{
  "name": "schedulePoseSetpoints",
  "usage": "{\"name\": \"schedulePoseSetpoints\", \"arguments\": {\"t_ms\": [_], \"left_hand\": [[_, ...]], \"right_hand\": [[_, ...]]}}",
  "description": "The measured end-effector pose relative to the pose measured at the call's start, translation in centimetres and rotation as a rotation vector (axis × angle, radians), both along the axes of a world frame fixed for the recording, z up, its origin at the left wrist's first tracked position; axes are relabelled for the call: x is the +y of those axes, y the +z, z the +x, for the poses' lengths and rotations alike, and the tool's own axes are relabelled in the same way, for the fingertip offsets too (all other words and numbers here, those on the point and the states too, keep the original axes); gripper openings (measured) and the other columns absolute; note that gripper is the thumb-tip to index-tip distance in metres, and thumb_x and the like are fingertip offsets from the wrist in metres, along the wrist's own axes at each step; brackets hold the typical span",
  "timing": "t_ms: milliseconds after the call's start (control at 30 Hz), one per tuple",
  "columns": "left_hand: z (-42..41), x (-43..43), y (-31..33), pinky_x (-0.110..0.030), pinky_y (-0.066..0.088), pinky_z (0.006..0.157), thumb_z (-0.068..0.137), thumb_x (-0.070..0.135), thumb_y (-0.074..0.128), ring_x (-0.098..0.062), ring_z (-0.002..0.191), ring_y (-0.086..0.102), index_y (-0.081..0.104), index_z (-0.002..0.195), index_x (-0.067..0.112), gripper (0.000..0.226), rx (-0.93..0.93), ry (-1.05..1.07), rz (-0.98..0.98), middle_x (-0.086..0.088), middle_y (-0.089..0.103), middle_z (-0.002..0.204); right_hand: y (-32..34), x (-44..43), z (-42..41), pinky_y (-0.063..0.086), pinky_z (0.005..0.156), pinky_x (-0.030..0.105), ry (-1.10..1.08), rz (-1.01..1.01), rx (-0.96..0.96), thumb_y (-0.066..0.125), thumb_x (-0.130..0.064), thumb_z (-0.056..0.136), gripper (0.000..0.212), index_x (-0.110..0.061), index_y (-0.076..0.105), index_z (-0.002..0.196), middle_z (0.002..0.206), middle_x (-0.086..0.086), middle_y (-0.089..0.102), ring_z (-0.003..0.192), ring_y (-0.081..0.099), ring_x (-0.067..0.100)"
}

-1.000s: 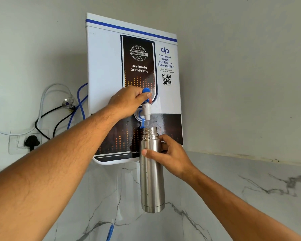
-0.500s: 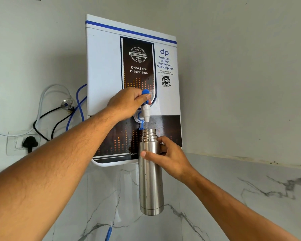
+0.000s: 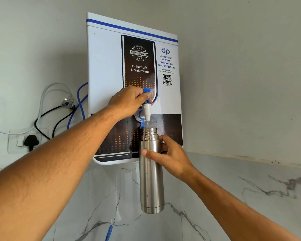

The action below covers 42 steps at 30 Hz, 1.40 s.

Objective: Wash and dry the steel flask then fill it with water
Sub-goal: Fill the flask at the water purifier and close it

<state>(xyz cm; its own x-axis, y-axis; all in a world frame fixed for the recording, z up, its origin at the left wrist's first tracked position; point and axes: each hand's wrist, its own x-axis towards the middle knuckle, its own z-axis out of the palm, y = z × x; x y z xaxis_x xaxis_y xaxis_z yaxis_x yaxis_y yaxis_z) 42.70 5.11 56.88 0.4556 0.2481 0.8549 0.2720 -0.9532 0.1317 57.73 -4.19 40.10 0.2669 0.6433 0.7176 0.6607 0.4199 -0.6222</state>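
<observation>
A tall steel flask with no cap hangs upright in the air, its open threaded mouth directly under the white spout of the tap. My right hand grips the flask just below its neck, thumb across the front. My left hand holds the tap's blue lever on the wall-mounted water purifier, thumb on the lever. A thin clear stream shows between spout and flask mouth.
White and blue tubes and black cables loop left of the purifier, beside a wall socket with a black plug. White marble wall cladding runs below. A blue object pokes up at the bottom edge.
Both hands and the flask keep their positions under the tap; only the camera view shifts slightly, so everything sits a little lower in the frame.
</observation>
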Motion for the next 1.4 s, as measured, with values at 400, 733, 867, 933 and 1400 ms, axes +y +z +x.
{"name": "schedulePoseSetpoints", "arguments": {"t_ms": [400, 733, 867, 933, 1400], "left_hand": [[-0.02, -0.03, -0.09, -0.032, 0.046, 0.075, 0.106, 0.049, 0.051, -0.018, 0.091, 0.067, 0.079, 0.096, 0.028, 0.037, 0.003, 0.01, 0.005, 0.005, 0.076, 0.094], [-0.03, 0.08, -0.18, -0.038, 0.05, 0.081, 0.106, 0.05, 0.052, -0.017, 0.088, 0.068, 0.079, 0.097, 0.029, 0.035, -0.009, 0.008, 0.006, 0.006, 0.076, 0.09], [-0.03, 0.08, -0.29, -0.041, 0.052, 0.086, 0.106, 0.049, 0.052, -0.018, 0.093, 0.069, 0.079, 0.097, 0.029, 0.035, -0.009, -0.004, 0.001, 0.008, 0.077, 0.095], [-0.02, 0.02, -0.33, -0.039, 0.052, 0.085, 0.106, 0.048, 0.052, -0.017, 0.093, 0.069, 0.079, 0.097, 0.029, 0.034, -0.015, -0.004, 0.004, 0.009, 0.077, 0.095], [-0.01, 0.03, -0.37, -0.041, 0.053, 0.086, 0.106, 0.048, 0.052, -0.016, 0.093, 0.069, 0.079, 0.097, 0.03, 0.035, -0.017, -0.005, 0.009, 0.009, 0.077, 0.097]], "right_hand": [[0.11, -0.11, -0.15, 0.061, 0.095, 0.038, -0.01, -0.009, 0.001, 0.084, -0.058, 0.077, 0.065, -0.033, 0.056, 0.13, 0.116, -0.013, 0.072, 0.104, 0.071, 0.009], [0.09, -0.21, -0.23, 0.062, 0.093, 0.035, 0.001, -0.002, 0.012, 0.085, -0.056, 0.078, 0.06, -0.032, 0.058, 0.127, 0.112, -0.013, 0.072, 0.1, 0.072, 0.007], [0.08, -0.18, -0.24, 0.061, 0.093, 0.034, -0.007, -0.003, 0.011, 0.084, -0.055, 0.078, 0.062, -0.032, 0.057, 0.129, 0.114, -0.013, 0.072, 0.101, 0.071, 0.007], [0.04, -0.05, -0.22, 0.061, 0.094, 0.036, -0.005, -0.002, 0.015, 0.085, -0.056, 0.078, 0.062, -0.032, 0.058, 0.128, 0.115, -0.011, 0.072, 0.102, 0.071, 0.008], [-0.01, 0.04, -0.11, 0.062, 0.094, 0.039, -0.001, -0.006, 0.019, 0.085, -0.057, 0.078, 0.064, -0.032, 0.056, 0.13, 0.117, -0.01, 0.072, 0.103, 0.072, 0.01]]}}
